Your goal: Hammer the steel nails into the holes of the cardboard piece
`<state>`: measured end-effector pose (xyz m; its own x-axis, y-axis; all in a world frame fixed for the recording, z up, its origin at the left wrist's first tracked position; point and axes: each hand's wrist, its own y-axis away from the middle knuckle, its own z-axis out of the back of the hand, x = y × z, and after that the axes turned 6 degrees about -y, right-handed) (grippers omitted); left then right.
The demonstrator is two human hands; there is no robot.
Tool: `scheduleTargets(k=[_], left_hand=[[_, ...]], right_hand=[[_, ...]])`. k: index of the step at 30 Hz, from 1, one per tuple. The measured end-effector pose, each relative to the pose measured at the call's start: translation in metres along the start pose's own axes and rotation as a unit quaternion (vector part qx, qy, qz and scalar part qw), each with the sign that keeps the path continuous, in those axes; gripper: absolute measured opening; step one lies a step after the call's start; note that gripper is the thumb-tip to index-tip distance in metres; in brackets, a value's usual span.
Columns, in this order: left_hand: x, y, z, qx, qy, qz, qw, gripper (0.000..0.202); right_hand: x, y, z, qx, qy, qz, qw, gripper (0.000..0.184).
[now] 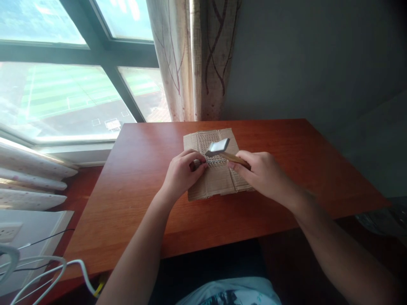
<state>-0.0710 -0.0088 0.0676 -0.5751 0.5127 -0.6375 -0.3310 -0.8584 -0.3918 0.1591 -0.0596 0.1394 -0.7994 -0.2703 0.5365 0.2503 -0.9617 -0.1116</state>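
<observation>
A flattened piece of cardboard (219, 180) lies on the reddish wooden table (133, 199), its far half covered with rows of small dots or nail heads. My right hand (263, 173) is closed round the wooden handle of a small hammer (219, 147), whose metal head hovers just above the dotted area. My left hand (181, 173) rests on the cardboard's left side, fingers pinched together at the row under the hammer head; what they pinch is too small to make out.
A window (63, 93) and a patterned curtain (197, 59) stand behind the table, with a grey wall to the right. White cables (47, 271) and a wall socket (9, 232) are at the lower left, beside the table's edge.
</observation>
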Motion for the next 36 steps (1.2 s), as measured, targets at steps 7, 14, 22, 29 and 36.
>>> scheduleTargets(k=[7, 14, 22, 29, 36], left_hand=[[0.000, 0.001, 0.001, 0.006, 0.004, -0.005, 1.000, 0.004], [0.001, 0.000, 0.007, -0.098, 0.067, 0.037, 0.992, 0.012], [0.018, -0.002, 0.014, -0.211, 0.060, 0.138, 0.966, 0.020], [0.019, -0.002, 0.014, -0.210, 0.058, 0.154, 0.964, 0.018], [0.019, -0.001, 0.013, -0.220, 0.057, 0.152, 0.962, 0.018]], right_hand=[[-0.035, -0.002, 0.003, -0.154, -0.326, -0.083, 0.929, 0.029], [-0.076, 0.001, -0.003, -0.154, -0.372, -0.136, 0.905, 0.024], [-0.141, -0.017, -0.051, -0.229, -0.120, -0.207, 0.944, 0.026], [-0.152, -0.041, -0.058, -0.171, 0.028, -0.191, 0.966, 0.025], [-0.153, -0.058, -0.069, -0.153, 0.056, -0.206, 0.965, 0.023]])
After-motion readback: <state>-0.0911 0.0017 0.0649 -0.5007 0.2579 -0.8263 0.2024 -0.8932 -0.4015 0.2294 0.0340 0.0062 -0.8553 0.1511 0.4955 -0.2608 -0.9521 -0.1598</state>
